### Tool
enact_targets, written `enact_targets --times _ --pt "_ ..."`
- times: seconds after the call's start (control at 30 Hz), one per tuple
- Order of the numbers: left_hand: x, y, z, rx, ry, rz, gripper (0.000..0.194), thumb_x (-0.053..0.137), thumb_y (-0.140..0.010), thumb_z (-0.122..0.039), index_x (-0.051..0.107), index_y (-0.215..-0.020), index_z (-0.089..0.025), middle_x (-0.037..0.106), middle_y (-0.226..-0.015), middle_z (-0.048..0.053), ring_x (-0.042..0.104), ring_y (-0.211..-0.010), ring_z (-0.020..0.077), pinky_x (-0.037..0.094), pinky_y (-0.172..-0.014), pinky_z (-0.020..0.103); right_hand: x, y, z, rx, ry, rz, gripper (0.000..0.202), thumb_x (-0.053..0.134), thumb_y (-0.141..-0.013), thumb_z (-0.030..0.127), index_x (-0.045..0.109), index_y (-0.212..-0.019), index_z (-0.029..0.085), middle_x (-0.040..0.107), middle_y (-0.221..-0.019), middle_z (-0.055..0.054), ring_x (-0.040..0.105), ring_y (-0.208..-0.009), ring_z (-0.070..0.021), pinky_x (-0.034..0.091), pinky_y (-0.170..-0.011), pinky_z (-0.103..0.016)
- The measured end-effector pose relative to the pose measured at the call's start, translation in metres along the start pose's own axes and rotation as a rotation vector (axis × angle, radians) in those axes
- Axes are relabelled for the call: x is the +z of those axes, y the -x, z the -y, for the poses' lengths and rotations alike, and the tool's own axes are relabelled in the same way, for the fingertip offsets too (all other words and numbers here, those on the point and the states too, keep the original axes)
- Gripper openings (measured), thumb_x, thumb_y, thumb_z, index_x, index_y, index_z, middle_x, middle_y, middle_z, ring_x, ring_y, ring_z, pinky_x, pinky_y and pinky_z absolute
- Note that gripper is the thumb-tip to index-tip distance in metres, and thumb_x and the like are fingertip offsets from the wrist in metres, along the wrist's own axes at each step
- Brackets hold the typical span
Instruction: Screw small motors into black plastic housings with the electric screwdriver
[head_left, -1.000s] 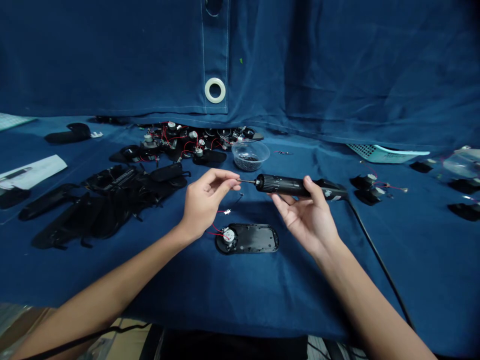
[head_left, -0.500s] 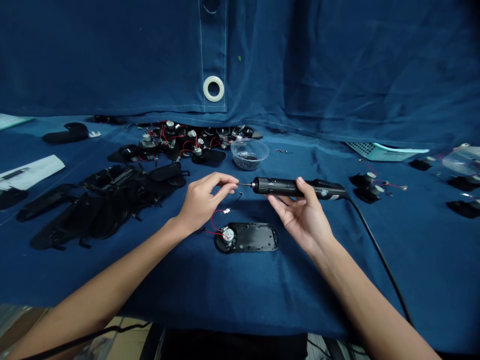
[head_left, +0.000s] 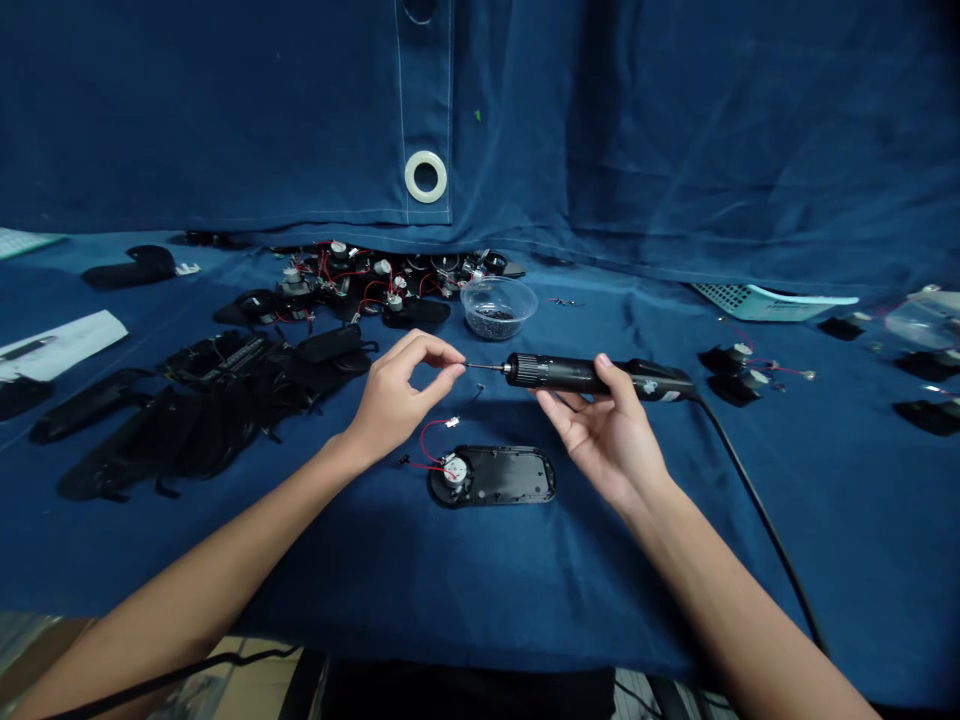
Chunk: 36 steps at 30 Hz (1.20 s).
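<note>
My right hand [head_left: 621,425] holds a black electric screwdriver [head_left: 559,373] level, its bit pointing left and its cord trailing from the right end. My left hand [head_left: 405,395] pinches thumb and forefinger together at the tip of the thin bit [head_left: 486,367]. Whatever lies between those fingertips is too small to make out. Below both hands, a black oblong plastic shell [head_left: 514,474] lies with its inside facing up. A round white-topped motor [head_left: 455,469] sits in its left end, with red wires [head_left: 424,440] running to a small white connector [head_left: 451,423].
Beyond my hands stands a clear bowl [head_left: 499,308] of small dark pieces. Wired motor parts [head_left: 394,290] lie in a heap at the back, and black casings [head_left: 202,410] are piled at left. More wired parts [head_left: 731,370] and a teal basket [head_left: 784,303] are at right.
My left fingertips have shifted slightly left, exposing more of the bit's dark tip. The screwdriver stays nearly where it was in my right hand.
</note>
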<state>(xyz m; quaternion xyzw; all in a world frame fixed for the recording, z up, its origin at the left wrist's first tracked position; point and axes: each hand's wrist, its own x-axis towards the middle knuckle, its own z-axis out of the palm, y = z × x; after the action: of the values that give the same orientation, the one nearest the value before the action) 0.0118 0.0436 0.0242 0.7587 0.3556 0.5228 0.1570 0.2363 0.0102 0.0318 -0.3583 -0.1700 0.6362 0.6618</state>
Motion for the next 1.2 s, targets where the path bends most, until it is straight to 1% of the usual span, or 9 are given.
enact_targets --times 0.27,0.33,0.4,0.5,0.63,0.73,0.9,1.03,1.2 --pt "0.002 -0.001 -0.006 0.083 -0.075 0.011 0.003 0.058 -0.087 -0.016 0.059 -0.085 -0.018 0.061 -0.082 0.001 0.057 -0.076 0.0128 0.046 -0.072 0.026 0.000 0.001 -0.007 0.028 0.024 -0.021 0.026 0.072 -0.078 0.035 0.055 -0.091 0.020 0.073 -0.088 -0.006 0.074 -0.081 -0.0196 0.063 -0.074 -0.028" --pt "0.003 -0.002 -0.010 0.101 -0.087 0.044 0.003 0.057 -0.089 -0.016 0.060 -0.087 -0.018 0.061 -0.085 0.001 0.058 -0.080 0.0131 0.046 -0.075 0.026 -0.001 -0.001 -0.006 0.030 0.012 -0.029 0.027 0.070 -0.078 0.040 0.056 -0.090 0.020 0.072 -0.085 -0.006 0.073 -0.079 -0.0187 0.063 -0.073 -0.028" --pt "0.002 0.000 -0.015 0.081 -0.087 0.101 0.007 0.058 -0.091 -0.019 0.061 -0.097 -0.018 0.062 -0.093 0.002 0.059 -0.088 0.0144 0.047 -0.082 0.028 -0.002 -0.002 -0.002 -0.033 -0.015 -0.040 0.026 0.066 -0.079 0.044 0.057 -0.086 0.020 0.071 -0.081 -0.004 0.072 -0.077 -0.0166 0.062 -0.075 -0.028" --pt "-0.003 0.010 -0.023 -0.019 -0.067 0.267 0.027 0.060 -0.090 -0.028 0.056 -0.115 -0.019 0.060 -0.110 0.006 0.057 -0.104 0.0182 0.045 -0.093 0.033 -0.002 -0.002 0.013 -0.199 -0.053 -0.071 0.017 0.059 -0.081 0.039 0.055 -0.077 0.022 0.068 -0.075 0.001 0.071 -0.081 -0.0152 0.061 -0.082 -0.032" --pt "-0.013 0.035 -0.028 -0.130 -0.133 0.600 0.046 0.066 -0.085 -0.044 0.052 -0.124 -0.024 0.055 -0.126 0.007 0.051 -0.117 0.0254 0.041 -0.098 0.042 0.003 0.003 0.034 -0.371 -0.022 -0.039 0.011 0.054 -0.077 0.033 0.052 -0.071 0.024 0.066 -0.072 0.000 0.071 -0.087 -0.0175 0.059 -0.087 -0.035" --pt "-0.017 0.049 -0.026 -0.146 -0.205 0.711 0.060 0.070 -0.080 -0.047 0.047 -0.131 -0.023 0.053 -0.131 0.009 0.049 -0.119 0.0288 0.038 -0.100 0.045 0.012 0.007 0.039 -0.494 -0.003 -0.009 0.009 0.054 -0.075 0.030 0.051 -0.070 0.023 0.063 -0.065 0.002 0.070 -0.078 -0.0161 0.059 -0.085 -0.033" --pt "-0.016 0.057 -0.020 -0.129 -0.224 0.757 0.058 0.069 -0.081 -0.046 0.048 -0.131 -0.024 0.056 -0.128 0.007 0.051 -0.117 0.0269 0.038 -0.099 0.042 0.024 0.008 0.031 -0.515 0.049 0.032 0.009 0.053 -0.077 0.030 0.055 -0.074 0.022 0.064 -0.065 0.002 0.070 -0.076 -0.0170 0.059 -0.085 -0.035" --pt "-0.014 0.059 -0.017 -0.079 -0.244 0.747 0.060 0.071 -0.081 -0.043 0.049 -0.132 -0.020 0.058 -0.125 0.008 0.050 -0.120 0.0274 0.037 -0.103 0.041 0.025 0.006 0.025 -0.487 0.125 0.054 0.013 0.053 -0.077 0.033 0.056 -0.072 0.021 0.067 -0.070 0.000 0.071 -0.078 -0.0190 0.059 -0.083 -0.035" --pt "-0.012 0.064 -0.015 -0.023 -0.281 0.730 0.064 0.074 -0.078 -0.039 0.046 -0.133 -0.020 0.059 -0.122 0.008 0.053 -0.118 0.0277 0.039 -0.102 0.040 0.030 0.007 0.022 -0.524 0.182 0.085 0.017 0.053 -0.079 0.034 0.054 -0.068 0.021 0.062 -0.067 0.003 0.067 -0.067 -0.0126 0.058 -0.069 -0.027"
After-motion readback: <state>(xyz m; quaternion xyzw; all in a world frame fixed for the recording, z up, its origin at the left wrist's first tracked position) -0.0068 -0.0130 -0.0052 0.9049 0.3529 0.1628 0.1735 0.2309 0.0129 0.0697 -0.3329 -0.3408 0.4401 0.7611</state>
